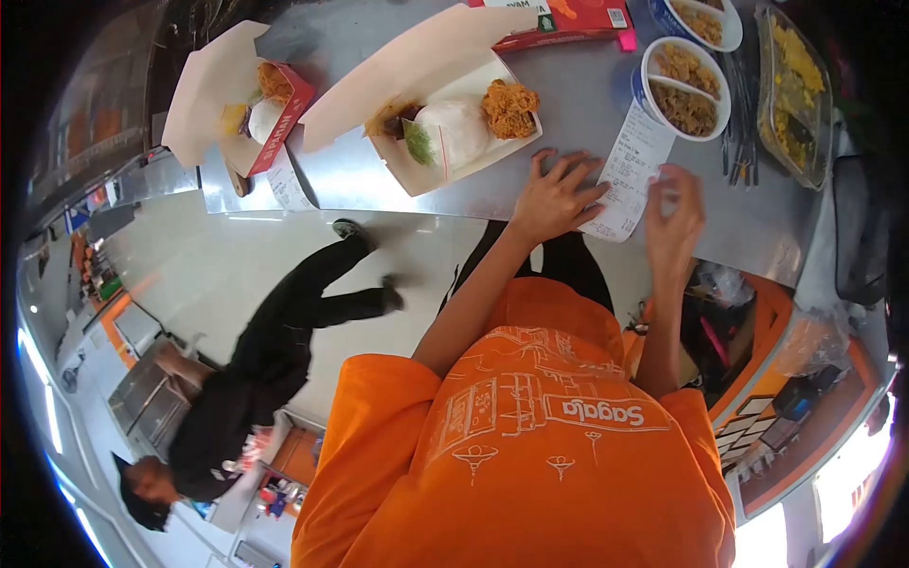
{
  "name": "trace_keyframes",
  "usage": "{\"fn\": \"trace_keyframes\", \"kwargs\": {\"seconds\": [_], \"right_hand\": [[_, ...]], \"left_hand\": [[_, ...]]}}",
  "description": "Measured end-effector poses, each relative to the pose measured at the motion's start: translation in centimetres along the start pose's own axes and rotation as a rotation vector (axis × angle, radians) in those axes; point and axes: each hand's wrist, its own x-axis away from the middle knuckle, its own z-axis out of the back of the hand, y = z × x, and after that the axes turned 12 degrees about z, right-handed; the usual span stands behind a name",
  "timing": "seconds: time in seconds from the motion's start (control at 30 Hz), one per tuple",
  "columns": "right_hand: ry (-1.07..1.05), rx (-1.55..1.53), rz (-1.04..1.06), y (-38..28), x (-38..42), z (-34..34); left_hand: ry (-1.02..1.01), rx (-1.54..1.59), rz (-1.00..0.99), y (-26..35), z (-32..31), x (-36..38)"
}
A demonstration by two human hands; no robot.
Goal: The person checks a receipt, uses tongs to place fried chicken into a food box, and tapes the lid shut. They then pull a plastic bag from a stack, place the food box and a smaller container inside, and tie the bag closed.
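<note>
A printed paper receipt (627, 180) lies on the metal counter, its top end at the base of a paper bowl (684, 90) split into two portions of food. My left hand (561, 197) rests at the receipt's left edge, fingers spread and open. On the other side, my right hand (676, 216) has loosely bent fingers, apart from one another, close to the paper's right edge; whether they touch it is hard to see. Left of my left hand stands an open takeaway box (525, 76) with wrapped white rice (453, 133), fried chicken (510, 109) and a green-and-brown sachet area.
Another open red box (284, 123) with food sits farther left, by a second receipt (289, 185). A second bowl (705, 21), dark thin sticks (740, 118) and a clear tray of yellow food (795, 95) are at right. A person in black (270, 322) is behind at left.
</note>
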Motion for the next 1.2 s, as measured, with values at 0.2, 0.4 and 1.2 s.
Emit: {"fn": "trace_keyframes", "kwargs": {"seconds": [0.2,0.4,1.2], "right_hand": [[0.091,0.324,-0.161,11.2,-2.9,3.3],[-0.153,0.251,-0.203,5.2,-5.3,7.5],[-0.740,0.006,0.823,-22.5,-35.8,-17.9]], "left_hand": [[0.017,0.013,-0.012,-0.5,-0.1,0.4],[0.031,0.068,-0.007,-0.7,0.4,0.5],[0.021,0.462,-0.012,-2.6,1.4,0.6]]}}
